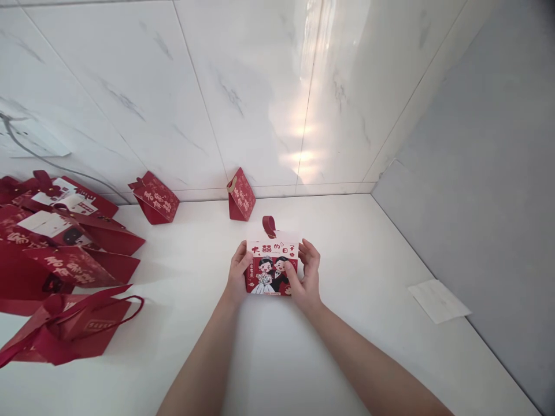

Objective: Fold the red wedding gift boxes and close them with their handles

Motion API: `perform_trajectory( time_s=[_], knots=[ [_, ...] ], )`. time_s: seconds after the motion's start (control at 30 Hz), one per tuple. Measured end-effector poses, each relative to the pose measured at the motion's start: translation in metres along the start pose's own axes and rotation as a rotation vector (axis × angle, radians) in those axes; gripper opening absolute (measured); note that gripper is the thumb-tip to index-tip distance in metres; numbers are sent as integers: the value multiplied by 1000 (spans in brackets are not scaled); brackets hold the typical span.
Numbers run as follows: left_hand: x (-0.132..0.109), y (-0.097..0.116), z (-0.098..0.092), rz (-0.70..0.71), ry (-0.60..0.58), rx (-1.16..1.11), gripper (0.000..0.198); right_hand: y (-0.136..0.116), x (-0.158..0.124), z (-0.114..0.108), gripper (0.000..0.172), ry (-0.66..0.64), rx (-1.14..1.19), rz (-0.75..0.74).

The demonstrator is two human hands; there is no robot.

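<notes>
Between my two hands is a small red and white gift box (272,271) printed with a cartoon bride and groom and red lettering. A dark red ribbon loop (269,226) rises from its top. My left hand (238,271) grips the box's left side, thumb near the front edge. On the other side, my right hand (307,276) is wrapped round the edge with its thumb pressed on the printed front. The box's back and the fingertips behind it are hidden.
Two red triangular boxes, one left (156,199) and one nearer the middle (241,195), stand by the tiled wall. Several red boxes (82,266) crowd the left, with a ribboned red bag (73,329) in front. White paper (439,301) lies right, beside a grey panel (489,190).
</notes>
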State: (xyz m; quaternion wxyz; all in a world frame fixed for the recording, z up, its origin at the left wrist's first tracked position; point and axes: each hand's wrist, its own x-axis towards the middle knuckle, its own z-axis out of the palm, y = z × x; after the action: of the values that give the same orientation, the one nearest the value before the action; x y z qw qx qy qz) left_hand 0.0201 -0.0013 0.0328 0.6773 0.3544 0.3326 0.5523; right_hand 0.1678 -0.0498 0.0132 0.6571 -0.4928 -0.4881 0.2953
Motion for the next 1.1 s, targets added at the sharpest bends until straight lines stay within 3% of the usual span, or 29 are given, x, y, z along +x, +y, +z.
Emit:
perform_trajectory(
  time_s=[0.27,0.4,0.47,0.53,0.67,0.73,0.9,1.0,1.1],
  knots=[
    [-4,2,-1,70,0,94,35,-2,-2,2,50,-54,-43,-27],
    [-6,28,8,140,-35,255,36,-24,7,0,42,-37,-89,-115],
    [-9,45,17,162,-73,369,39,-45,19,-5,29,-36,-112,-229],
    [-13,62,26,183,-106,502,37,-70,36,-11,13,-127,-150,-300],
    [-17,83,41,96,-221,712,23,-113,65,-22,15,-571,-242,-336],
    [-16,86,45,26,-283,769,21,-123,71,-23,14,-675,-277,-311],
    [-19,86,51,-36,-331,829,20,-121,65,-18,14,-557,-268,-260],
    [-23,85,51,-55,-315,829,18,-117,61,-20,6,-601,-288,-263],
    [-24,84,49,-82,-327,741,18,-116,63,-25,11,-624,-315,-251]
  ],
)
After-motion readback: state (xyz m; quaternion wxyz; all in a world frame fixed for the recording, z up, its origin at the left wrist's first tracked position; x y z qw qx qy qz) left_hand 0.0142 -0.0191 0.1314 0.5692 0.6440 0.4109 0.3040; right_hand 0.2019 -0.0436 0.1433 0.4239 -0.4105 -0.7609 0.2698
